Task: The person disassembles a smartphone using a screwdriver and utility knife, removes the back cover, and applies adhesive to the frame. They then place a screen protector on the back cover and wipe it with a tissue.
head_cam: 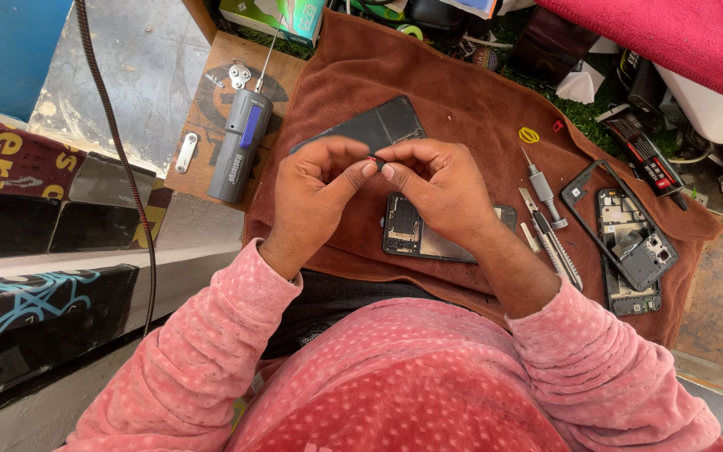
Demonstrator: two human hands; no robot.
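Note:
My left hand [315, 188] and my right hand [437, 188] meet fingertip to fingertip above a brown towel [462, 92]. Between the thumbs and forefingers they pinch a tiny part [372, 159] with a red tip, too small to identify. Under my right hand lies an opened phone body [407, 230] with its circuit board showing. A dark flat phone panel [370, 127] lies on the towel just beyond my fingers. Both arms wear pink fleece sleeves.
Right of my hands lie a small screwdriver [543, 188], a utility knife [556, 244], a black phone frame [583, 188] and another opened phone [633, 243]. A grey electric tool [240, 146] rests on a wooden board at left. A yellow ring [529, 135] and clutter lie farther back.

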